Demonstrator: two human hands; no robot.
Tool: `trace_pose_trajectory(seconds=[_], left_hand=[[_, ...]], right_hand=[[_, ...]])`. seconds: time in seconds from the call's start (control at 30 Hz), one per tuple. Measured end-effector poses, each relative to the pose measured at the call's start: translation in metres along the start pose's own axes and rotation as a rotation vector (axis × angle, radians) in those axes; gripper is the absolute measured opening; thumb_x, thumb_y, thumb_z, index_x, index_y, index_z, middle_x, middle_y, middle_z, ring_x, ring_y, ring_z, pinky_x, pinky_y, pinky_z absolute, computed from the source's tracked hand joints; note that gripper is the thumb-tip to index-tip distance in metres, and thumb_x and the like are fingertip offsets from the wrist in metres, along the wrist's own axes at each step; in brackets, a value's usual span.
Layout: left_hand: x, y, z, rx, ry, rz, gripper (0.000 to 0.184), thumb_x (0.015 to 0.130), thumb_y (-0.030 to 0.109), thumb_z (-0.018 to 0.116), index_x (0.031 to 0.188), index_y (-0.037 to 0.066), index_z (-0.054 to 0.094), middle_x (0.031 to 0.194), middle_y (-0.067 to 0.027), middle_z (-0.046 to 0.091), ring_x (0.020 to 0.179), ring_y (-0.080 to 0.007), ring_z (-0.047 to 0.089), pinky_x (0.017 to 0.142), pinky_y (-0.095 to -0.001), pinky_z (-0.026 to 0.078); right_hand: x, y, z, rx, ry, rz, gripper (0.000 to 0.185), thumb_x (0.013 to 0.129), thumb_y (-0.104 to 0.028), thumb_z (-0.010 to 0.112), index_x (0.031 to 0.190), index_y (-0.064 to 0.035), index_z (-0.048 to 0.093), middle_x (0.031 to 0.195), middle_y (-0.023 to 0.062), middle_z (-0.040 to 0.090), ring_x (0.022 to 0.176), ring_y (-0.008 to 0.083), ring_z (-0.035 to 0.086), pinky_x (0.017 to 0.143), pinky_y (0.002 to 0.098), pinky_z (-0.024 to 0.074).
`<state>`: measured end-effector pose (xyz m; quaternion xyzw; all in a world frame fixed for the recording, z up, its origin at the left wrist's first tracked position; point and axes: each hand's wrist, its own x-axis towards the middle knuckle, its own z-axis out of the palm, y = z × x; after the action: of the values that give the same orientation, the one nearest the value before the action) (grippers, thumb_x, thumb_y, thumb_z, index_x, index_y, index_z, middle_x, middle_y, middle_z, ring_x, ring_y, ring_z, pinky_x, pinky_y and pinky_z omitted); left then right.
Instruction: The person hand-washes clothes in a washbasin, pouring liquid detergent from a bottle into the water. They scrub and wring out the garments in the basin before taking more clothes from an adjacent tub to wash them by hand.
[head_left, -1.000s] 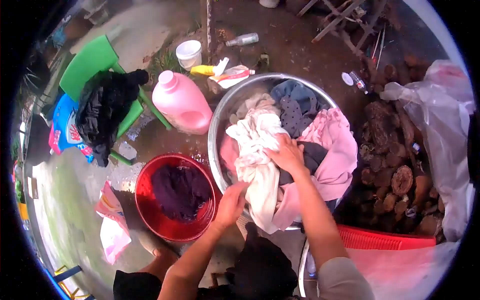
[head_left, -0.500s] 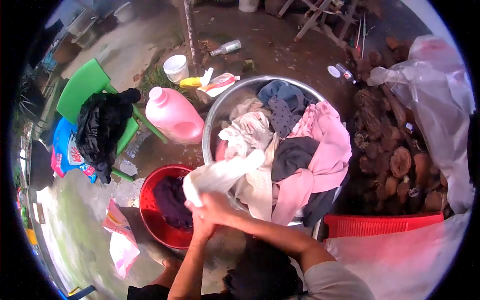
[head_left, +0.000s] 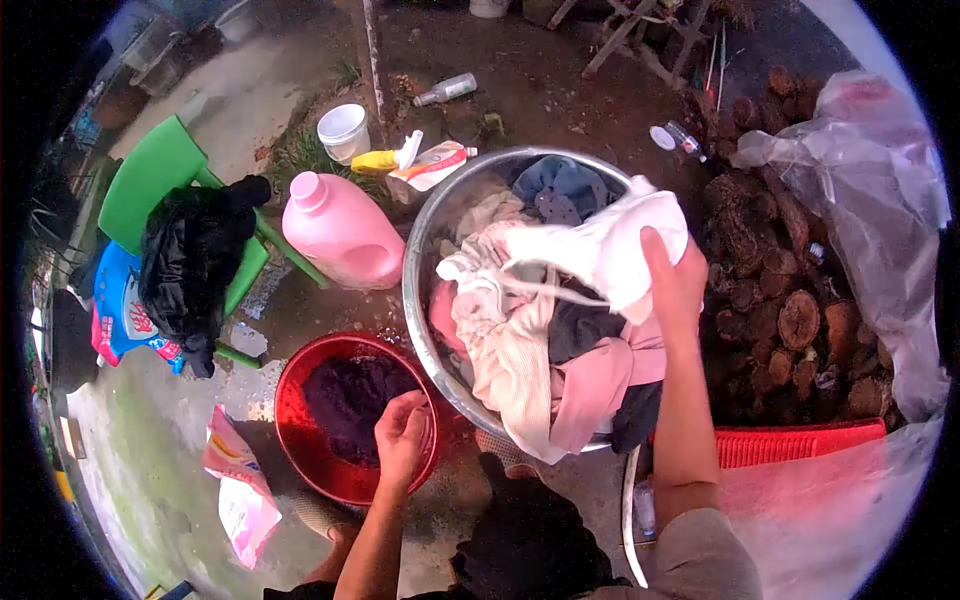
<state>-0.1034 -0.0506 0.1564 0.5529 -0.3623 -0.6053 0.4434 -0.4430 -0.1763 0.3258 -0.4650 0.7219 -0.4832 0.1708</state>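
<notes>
My right hand (head_left: 678,280) grips a white garment with thin straps (head_left: 610,245), bunched above the right side of a large metal basin (head_left: 440,365). Wet-looking clothes lie heaped in that basin: a cream ribbed piece (head_left: 515,385), a pink cloth (head_left: 605,385), a blue-grey one (head_left: 560,190) and dark pieces. My left hand (head_left: 402,435) is over the right part of a red basin (head_left: 290,430), its fingers loosely curled in with nothing visible in them. Dark purple cloth (head_left: 350,400) sits in the red basin.
A pink detergent jug (head_left: 335,225) stands left of the metal basin. Beyond it are a white bucket (head_left: 343,130) and a yellow spray bottle (head_left: 375,160). A green chair (head_left: 150,180) holds black cloth (head_left: 195,260). Cut logs (head_left: 800,320) and a red washboard (head_left: 800,445) lie right.
Both hands were together on the twisted white garment above the red basin. The right hand has carried it over the metal basin, where it hangs looser; the left hand has let go.
</notes>
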Motion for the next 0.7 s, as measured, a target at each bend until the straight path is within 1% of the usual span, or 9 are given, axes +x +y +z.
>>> trace_pose_trajectory(seconds=[0.1,0.13,0.17,0.23,0.3,0.4,0.5,0.63,0.7], left_hand=[[0.001,-0.017,0.011,-0.019,0.001,-0.017,0.022,0.094,-0.001,0.055,0.115,-0.003,0.058,0.107,-0.0072,0.065,0.094,-0.0141,0.061,0.086,-0.0269,0.048],[0.001,-0.021,0.013,-0.032,-0.012,-0.014,0.022,0.094,-0.001,0.055,0.116,-0.003,0.058,0.107,-0.0072,0.065,0.094,-0.0142,0.061,0.086,-0.0272,0.049],[0.005,-0.024,0.019,-0.046,-0.033,-0.009,0.022,0.094,-0.001,0.055,0.116,-0.003,0.058,0.107,-0.0073,0.065,0.095,-0.0143,0.061,0.086,-0.0276,0.049],[0.005,-0.015,0.026,-0.145,-0.046,-0.074,0.022,0.093,0.0,0.056,0.115,-0.001,0.058,0.107,-0.0086,0.065,0.093,-0.0158,0.063,0.083,-0.0277,0.05],[0.005,-0.012,0.019,-0.206,-0.049,-0.103,0.022,0.093,0.002,0.056,0.115,0.0,0.059,0.106,-0.0096,0.066,0.091,-0.0167,0.065,0.081,-0.0272,0.05],[0.008,-0.003,0.008,-0.247,0.073,-0.194,0.02,0.094,0.008,0.057,0.113,0.003,0.059,0.102,-0.0107,0.067,0.087,-0.0204,0.067,0.075,-0.0285,0.052],[0.012,0.0,-0.011,-0.338,0.11,-0.279,0.022,0.095,0.019,0.056,0.113,0.005,0.058,0.105,-0.0129,0.066,0.089,-0.0266,0.067,0.075,-0.0358,0.054],[0.035,-0.01,-0.015,-0.511,-0.073,-0.396,0.049,0.096,0.046,0.051,0.123,0.006,0.052,0.116,-0.0127,0.062,0.102,-0.0269,0.062,0.087,-0.0402,0.051],[0.048,0.003,0.007,-0.6,-0.172,-0.402,0.057,0.096,0.054,0.047,0.124,0.004,0.053,0.112,-0.0114,0.063,0.102,-0.0263,0.062,0.091,-0.0395,0.049]], right_hand=[[0.008,0.046,0.02,-0.728,0.137,-0.336,0.072,0.077,-0.023,0.073,0.135,0.0039,0.041,0.127,0.0237,0.053,0.113,0.0403,0.055,0.093,0.0448,0.047],[0.002,0.055,0.042,-0.704,0.133,-0.534,0.06,0.076,-0.021,0.073,0.128,-0.0031,0.048,0.117,0.0211,0.058,0.106,0.0383,0.059,0.089,0.0438,0.0486],[-0.01,0.036,0.061,-0.597,-0.306,-0.086,0.063,0.074,-0.021,0.076,0.126,-0.0035,0.047,0.109,0.021,0.062,0.104,0.0388,0.06,0.09,0.0439,0.0486],[-0.025,0.081,0.122,-0.608,-0.62,-0.248,0.071,0.074,-0.04,0.075,0.126,-0.0019,0.047,0.107,0.0238,0.064,0.102,0.0399,0.062,0.087,0.0447,0.05],[-0.047,0.141,0.185,-0.663,-0.277,-0.463,0.07,0.073,-0.046,0.072,0.122,-0.001,0.051,0.102,0.0243,0.066,0.096,0.0373,0.065,0.083,0.0438,0.0515],[-0.027,0.094,0.201,-0.519,-0.503,0.07,0.052,0.073,-0.044,0.072,0.106,-0.0047,0.064,0.086,0.0178,0.069,0.086,0.0311,0.068,0.08,0.0419,0.0518],[-0.071,0.058,0.176,-0.091,-0.64,0.197,0.029,0.074,-0.038,0.07,0.084,-0.0102,0.07,0.076,0.0113,0.069,0.08,0.0277,0.068,0.077,0.0423,0.051],[-0.138,0.044,0.152,-0.039,-0.617,-0.372,0.015,0.071,-0.023,0.067,0.067,-0.0094,0.061,0.063,0.0083,0.062,0.062,0.031,0.061,0.06,0.0443,0.0474],[-0.159,0.014,0.139,0.118,-0.718,-0.431,0.016,0.067,-0.018,0.065,0.061,-0.0083,0.054,0.059,0.0094,0.058,0.057,0.0325,0.058,0.057,0.0447,0.0458]])
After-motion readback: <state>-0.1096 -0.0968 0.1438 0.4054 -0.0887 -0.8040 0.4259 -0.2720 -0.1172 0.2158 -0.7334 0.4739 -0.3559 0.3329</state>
